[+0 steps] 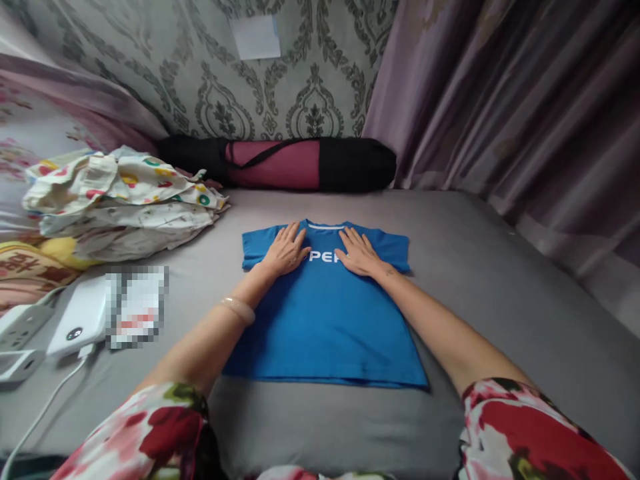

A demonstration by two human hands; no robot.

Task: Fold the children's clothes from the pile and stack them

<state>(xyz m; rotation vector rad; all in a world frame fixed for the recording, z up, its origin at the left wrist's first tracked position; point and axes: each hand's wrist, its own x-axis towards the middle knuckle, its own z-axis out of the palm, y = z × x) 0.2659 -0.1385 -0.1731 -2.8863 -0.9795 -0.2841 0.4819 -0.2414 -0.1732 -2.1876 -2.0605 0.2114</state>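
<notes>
Both hands are laid palm down on the chest of a blue T-shirt point(325, 313): the left hand point(287, 250) is spread flat with its fingers slightly parted on one side of the white lettering, and the right hand point(357, 252) is spread the same way on the other side. Nothing is gripped by either, and part of the lettering is covered by them. The shirt is carried by a bed point(500, 287) covered in grey sheeting, and it is spread out face up near the middle, with its collar toward the far edge, its hem toward the near edge and both short sleeves laid out sideways. A mauve curtain point(525, 100) is hung along the bed's right edge, and a patterned wall point(310, 87) is seen behind the far edge. A black and maroon roll bag point(280, 163) is laid along the far edge, well apart from the shirt. A pile of printed cloth point(120, 200) is heaped at the far left corner. Near the left edge a white power bank point(80, 317) is set beside a power strip point(20, 323), and a white cable point(45, 407) is run from there toward the near edge. A pale bangle point(239, 310) is worn on the left wrist.
</notes>
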